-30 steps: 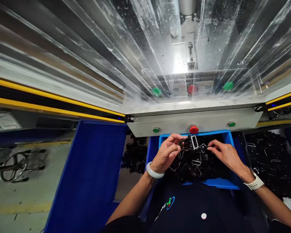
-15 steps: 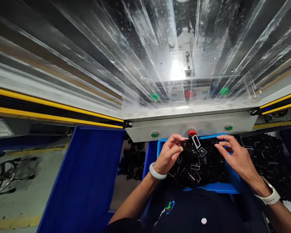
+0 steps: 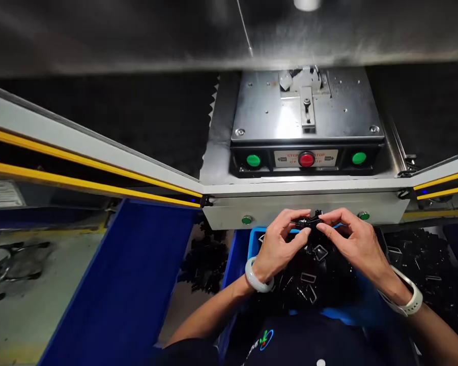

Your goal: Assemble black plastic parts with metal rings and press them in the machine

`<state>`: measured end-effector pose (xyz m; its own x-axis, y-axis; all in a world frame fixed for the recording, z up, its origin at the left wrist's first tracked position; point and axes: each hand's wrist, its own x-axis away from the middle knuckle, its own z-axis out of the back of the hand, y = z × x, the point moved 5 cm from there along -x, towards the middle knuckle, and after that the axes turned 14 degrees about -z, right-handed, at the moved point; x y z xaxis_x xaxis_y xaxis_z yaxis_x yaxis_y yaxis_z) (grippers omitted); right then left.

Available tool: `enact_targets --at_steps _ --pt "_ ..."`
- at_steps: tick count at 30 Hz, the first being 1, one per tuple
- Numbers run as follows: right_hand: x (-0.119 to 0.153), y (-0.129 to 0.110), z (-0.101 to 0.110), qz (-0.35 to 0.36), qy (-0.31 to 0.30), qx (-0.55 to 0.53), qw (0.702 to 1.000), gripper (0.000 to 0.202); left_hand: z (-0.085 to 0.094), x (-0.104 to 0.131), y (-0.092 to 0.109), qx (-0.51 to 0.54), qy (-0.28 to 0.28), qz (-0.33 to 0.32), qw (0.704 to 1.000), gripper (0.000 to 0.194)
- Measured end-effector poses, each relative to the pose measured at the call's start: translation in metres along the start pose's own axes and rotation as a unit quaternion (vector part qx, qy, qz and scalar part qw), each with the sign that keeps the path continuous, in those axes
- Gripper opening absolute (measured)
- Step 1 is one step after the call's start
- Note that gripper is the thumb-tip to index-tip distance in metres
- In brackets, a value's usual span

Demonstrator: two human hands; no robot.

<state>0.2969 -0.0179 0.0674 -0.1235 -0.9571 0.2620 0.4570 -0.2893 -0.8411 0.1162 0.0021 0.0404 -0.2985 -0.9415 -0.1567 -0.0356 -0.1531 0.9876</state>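
Observation:
Between both hands I hold a small glossy black plastic part [image 3: 308, 222], above a blue bin [image 3: 255, 244]. My left hand [image 3: 280, 243] pinches its left end with thumb and fingers. My right hand [image 3: 351, 238] has thumb and forefinger closed on its right end. The fingers cover some of the part, so its full shape is hidden. Below lie many similar black parts [image 3: 313, 279], some showing pale rectangular rims.
Ahead stands a machine with a metal fixture plate [image 3: 267, 114], green buttons [image 3: 253, 160] and a red button [image 3: 306, 159]. Yellow-striped side frames [image 3: 99, 179] flank the opening. A dark blue panel [image 3: 114, 274] stands at left; more black parts [image 3: 423, 259] lie at right.
The clear streaked door in front of the machine has risen, baring the fixture. My right hand has moved left to meet the left hand at the black part, which has turned.

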Motion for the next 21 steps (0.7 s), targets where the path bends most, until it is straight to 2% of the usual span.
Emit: enact_targets --at_steps 2,4,6,7,8,10,11,12,14,15,17,18,19,21 --pt "-0.013 -0.009 0.003 0.010 0.003 -0.001 1.000 0.018 0.008 -0.016 0.005 -0.057 0.013 -0.027 0.998 0.025" --pt "-0.032 -0.027 0.006 0.029 -0.040 -0.004 0.999 0.021 0.020 -0.036 0.015 -0.086 0.030 -0.056 0.994 0.018" --pt "-0.060 -0.056 0.012 0.065 -0.085 0.002 0.994 0.026 0.037 -0.060 0.027 -0.094 0.055 -0.084 0.990 0.015" --pt "-0.078 -0.074 0.018 0.095 -0.073 0.010 0.993 0.027 0.046 -0.074 0.033 -0.097 0.074 -0.097 0.988 0.015" --pt "-0.100 -0.095 0.024 0.130 -0.028 0.024 0.991 0.027 0.056 -0.088 0.040 -0.099 0.097 -0.109 0.984 0.017" --pt "-0.148 -0.138 0.036 0.177 0.125 0.074 0.973 0.030 0.074 -0.119 0.049 -0.095 0.141 -0.136 0.976 0.021" --pt "-0.174 -0.156 0.039 0.171 0.194 0.105 0.960 0.037 0.082 -0.136 0.052 -0.088 0.160 -0.151 0.972 0.023" --pt "-0.200 -0.171 0.038 0.140 0.236 0.138 0.952 0.050 0.088 -0.154 0.053 -0.079 0.174 -0.165 0.968 0.024" --pt "-0.244 -0.192 0.033 0.067 0.255 0.192 0.945 0.071 0.100 -0.192 0.052 -0.057 0.195 -0.183 0.962 0.026" --pt "-0.258 -0.199 0.031 0.055 0.243 0.207 0.946 0.071 0.105 -0.211 0.051 -0.049 0.203 -0.185 0.960 0.027" --pt "-0.260 -0.206 0.033 0.094 0.207 0.212 0.951 0.062 0.112 -0.249 0.048 -0.042 0.210 -0.176 0.961 0.026" --pt "-0.248 -0.205 0.038 0.132 0.193 0.209 0.950 0.057 0.113 -0.267 0.048 -0.043 0.209 -0.163 0.963 0.025" --pt "-0.229 -0.199 0.046 0.173 0.187 0.207 0.945 0.055 0.112 -0.286 0.048 -0.044 0.204 -0.147 0.967 0.022" --pt "-0.172 -0.172 0.069 0.234 0.191 0.229 0.925 0.055 0.105 -0.321 0.047 -0.044 0.187 -0.111 0.975 0.015"
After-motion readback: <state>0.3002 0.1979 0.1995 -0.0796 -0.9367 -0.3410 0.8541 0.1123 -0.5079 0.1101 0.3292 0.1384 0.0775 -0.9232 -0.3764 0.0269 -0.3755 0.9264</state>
